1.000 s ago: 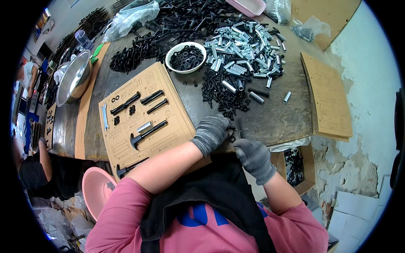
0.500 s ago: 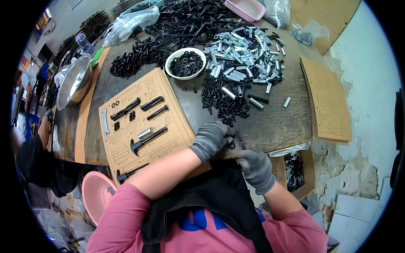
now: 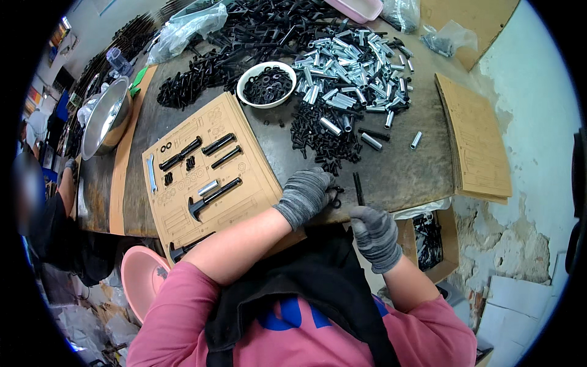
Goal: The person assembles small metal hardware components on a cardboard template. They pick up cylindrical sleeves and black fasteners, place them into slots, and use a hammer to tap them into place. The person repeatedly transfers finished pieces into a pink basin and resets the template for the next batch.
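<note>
My left hand (image 3: 304, 194), in a grey knit glove, is closed near the table's front edge. At its fingertips are small black washers (image 3: 336, 203); the grip itself is partly hidden. My right hand (image 3: 376, 238), gloved alike, is curled at the table edge, a thin black threaded rod (image 3: 358, 188) standing out from its fingers. Just beyond my left hand lies a pile of small black screws (image 3: 324, 131). Left of it, a cardboard stack (image 3: 254, 183) bears laid-out parts: a wrench (image 3: 151, 174), black bolts (image 3: 218, 143), a silver sleeve (image 3: 208, 188) and a black T-shaped piece (image 3: 214, 199).
A white bowl (image 3: 243, 101) of black washers stands behind the cardboard. Silver sleeves (image 3: 342, 95) and black metal parts (image 3: 269, 37) are heaped at the back. More cardboard (image 3: 474, 140) stands right. A metal basin (image 3: 101, 131) is left; a pink basin (image 3: 137, 287) sits below. Another person works far left.
My right hand has drawn slightly away from my left and lower, and the black rod now shows clearly above it. My left hand has shifted slightly up with the washers.
</note>
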A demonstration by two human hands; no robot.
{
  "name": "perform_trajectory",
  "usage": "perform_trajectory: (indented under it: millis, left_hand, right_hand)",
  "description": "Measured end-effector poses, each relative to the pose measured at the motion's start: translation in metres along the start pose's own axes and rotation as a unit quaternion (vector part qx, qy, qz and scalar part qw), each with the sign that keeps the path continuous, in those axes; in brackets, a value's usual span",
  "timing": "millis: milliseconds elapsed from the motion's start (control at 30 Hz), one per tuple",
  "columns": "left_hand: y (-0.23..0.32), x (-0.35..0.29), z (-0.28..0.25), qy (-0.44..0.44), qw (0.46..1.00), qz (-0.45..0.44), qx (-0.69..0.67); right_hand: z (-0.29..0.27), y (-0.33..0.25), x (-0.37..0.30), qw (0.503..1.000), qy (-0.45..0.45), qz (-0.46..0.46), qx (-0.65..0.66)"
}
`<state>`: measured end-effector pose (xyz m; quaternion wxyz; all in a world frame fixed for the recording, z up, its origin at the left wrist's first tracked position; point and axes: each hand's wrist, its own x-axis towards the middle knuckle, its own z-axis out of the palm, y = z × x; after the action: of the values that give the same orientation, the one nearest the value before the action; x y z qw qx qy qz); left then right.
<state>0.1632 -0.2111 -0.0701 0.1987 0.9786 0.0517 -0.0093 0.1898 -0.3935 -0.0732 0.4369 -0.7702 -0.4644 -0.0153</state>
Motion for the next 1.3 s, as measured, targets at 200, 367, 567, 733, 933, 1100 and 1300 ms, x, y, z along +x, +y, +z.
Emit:
perform_trajectory:
  millis: [200, 367, 567, 733, 933, 1100, 1300]
  left_hand:
    - [0.000, 0.005, -0.006, -0.021, 1.000, -0.011, -0.002]
    - [0.005, 0.004, -0.007, -0.053, 0.998, -0.039, 0.017]
    - [0.004, -0.001, -0.005, 0.042, 0.998, -0.018, -0.042]
    - [0.014, 0.006, -0.001, 0.079, 0.991, 0.106, -0.013]
    - [0.024, 0.023, 0.003, -0.051, 0.991, 0.122, 0.032]
    - [0.011, 0.021, -0.004, -0.013, 0.993, 0.115, -0.006]
    - [-0.014, -0.005, -0.038, 0.113, 0.989, 0.064, -0.068]
  right_hand:
    - [-0.010, -0.009, -0.001, 1.000, 0.005, -0.008, -0.003]
    - [0.011, 0.019, -0.010, 0.998, -0.044, 0.024, -0.046]
    - [0.007, 0.020, -0.014, 0.990, 0.020, 0.105, 0.096]
    - [0.001, 0.030, -0.024, 0.934, 0.152, 0.197, 0.256]
    - [-0.004, 0.036, -0.021, 0.959, 0.130, 0.179, 0.175]
    - [-0.026, 0.040, 0.009, 0.994, 0.071, 0.076, -0.037]
    - [-0.031, 0.046, 0.030, 0.962, -0.009, 0.038, -0.272]
